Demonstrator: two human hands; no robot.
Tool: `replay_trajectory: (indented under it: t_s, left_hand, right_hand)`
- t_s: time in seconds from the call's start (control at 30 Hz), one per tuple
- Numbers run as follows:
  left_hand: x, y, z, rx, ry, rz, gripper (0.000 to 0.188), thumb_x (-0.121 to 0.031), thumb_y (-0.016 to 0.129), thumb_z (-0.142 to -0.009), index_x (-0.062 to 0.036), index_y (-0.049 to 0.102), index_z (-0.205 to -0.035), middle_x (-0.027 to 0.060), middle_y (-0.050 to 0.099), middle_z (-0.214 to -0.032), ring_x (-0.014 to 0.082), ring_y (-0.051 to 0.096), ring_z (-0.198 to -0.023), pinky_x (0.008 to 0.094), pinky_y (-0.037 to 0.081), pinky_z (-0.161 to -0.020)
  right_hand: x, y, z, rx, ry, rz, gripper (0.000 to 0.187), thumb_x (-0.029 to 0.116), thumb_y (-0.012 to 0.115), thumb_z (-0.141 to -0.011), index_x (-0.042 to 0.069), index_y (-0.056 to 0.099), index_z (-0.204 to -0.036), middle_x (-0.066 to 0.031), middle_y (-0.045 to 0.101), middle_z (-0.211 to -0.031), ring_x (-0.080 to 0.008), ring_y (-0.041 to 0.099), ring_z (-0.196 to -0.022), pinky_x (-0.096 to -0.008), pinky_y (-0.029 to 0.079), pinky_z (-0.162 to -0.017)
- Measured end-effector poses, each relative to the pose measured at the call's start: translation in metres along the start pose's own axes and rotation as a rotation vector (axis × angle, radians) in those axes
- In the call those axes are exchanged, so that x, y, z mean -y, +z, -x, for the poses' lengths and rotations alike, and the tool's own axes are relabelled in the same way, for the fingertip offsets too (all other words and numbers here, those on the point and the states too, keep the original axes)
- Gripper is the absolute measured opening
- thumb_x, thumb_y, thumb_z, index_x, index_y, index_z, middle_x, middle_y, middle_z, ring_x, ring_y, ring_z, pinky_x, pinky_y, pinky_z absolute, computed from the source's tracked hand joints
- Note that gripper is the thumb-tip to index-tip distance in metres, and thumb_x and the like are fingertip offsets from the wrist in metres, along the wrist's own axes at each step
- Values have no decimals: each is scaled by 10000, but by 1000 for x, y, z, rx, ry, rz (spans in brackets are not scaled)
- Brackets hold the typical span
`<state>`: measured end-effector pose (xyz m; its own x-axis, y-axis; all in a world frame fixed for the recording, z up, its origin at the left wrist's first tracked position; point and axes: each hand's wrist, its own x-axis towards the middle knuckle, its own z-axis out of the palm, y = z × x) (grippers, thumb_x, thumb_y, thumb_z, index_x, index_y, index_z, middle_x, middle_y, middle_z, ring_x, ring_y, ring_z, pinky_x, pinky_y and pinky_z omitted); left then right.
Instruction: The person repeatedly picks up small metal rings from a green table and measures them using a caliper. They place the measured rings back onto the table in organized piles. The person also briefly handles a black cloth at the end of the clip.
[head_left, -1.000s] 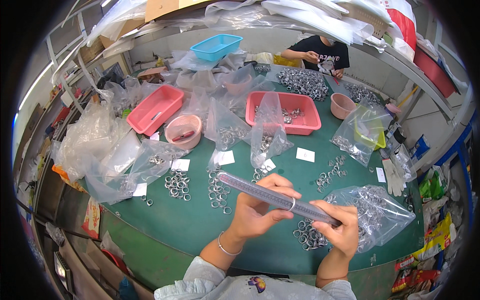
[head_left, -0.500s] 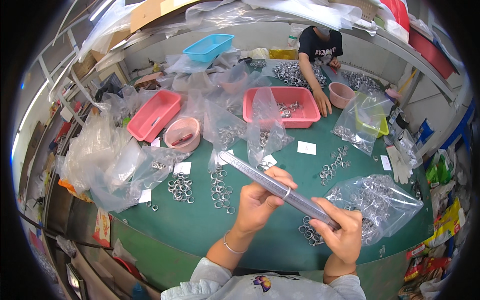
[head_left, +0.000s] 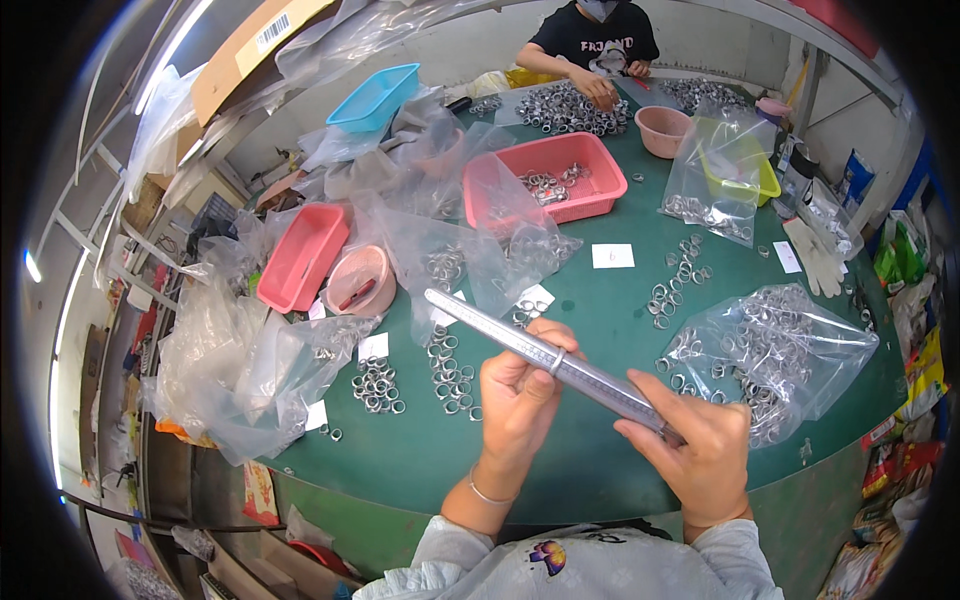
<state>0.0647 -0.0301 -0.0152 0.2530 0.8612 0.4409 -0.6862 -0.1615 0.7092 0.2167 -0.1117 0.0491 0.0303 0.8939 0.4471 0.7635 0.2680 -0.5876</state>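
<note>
A grey tapered ring mandrel (head_left: pixel 490 325) with scale markings slants across in front of me, its thin tip up to the left. My right hand (head_left: pixel 700 450) is closed round its thick lower end. Partway along the stick sits a silver ring (head_left: pixel 559 362), encircling it. The fingers and thumb of my left hand (head_left: pixel 515 395) pinch at this ring and the mandrel. Below the mandrel's tip lies a column of loose rings (head_left: pixel 450 370). To the right of my hands, a clear plastic bag (head_left: pixel 790 350) full of rings rests on the green table (head_left: pixel 400 460).
Further back stand a large pink tray (head_left: pixel 600 200) with rings, a smaller pink tray (head_left: pixel 300 260) and a pink bowl (head_left: pixel 360 280) with a red-handled tool. White paper slips (head_left: pixel 612 256) lie among ring groups. Across the table, a co-worker (head_left: pixel 600 40) reaches into a ring pile (head_left: pixel 570 110).
My view has tilted and shifted, so the table appears turned. Both my hands keep their hold on the mandrel and ring. The co-worker's hand has moved from beside the pink tray to the ring pile.
</note>
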Motion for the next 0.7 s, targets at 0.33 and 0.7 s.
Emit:
replay_trajectory:
  t_s: [0.33,0.7]
  left_hand:
    - [3,-2,6,-117,63,-176,305,-213,601,-872,41,586,-1040,77,540,-1017,134,498,-926,268,407,-817]
    - [-41,-49,40,-580,233,-66,345,-243,421,-964,66,491,-1101,57,507,-940,84,437,-752,270,416,-726]
  right_hand:
    - [-4,13,-2,-17,33,-174,370,52,742,-633,-25,641,-980,-137,592,-606,-140,550,-472,-248,409,-461]
    - [5,16,4,230,-61,-184,308,15,730,-651,-29,643,-943,-112,556,-545,-97,484,-433,-228,359,-431]
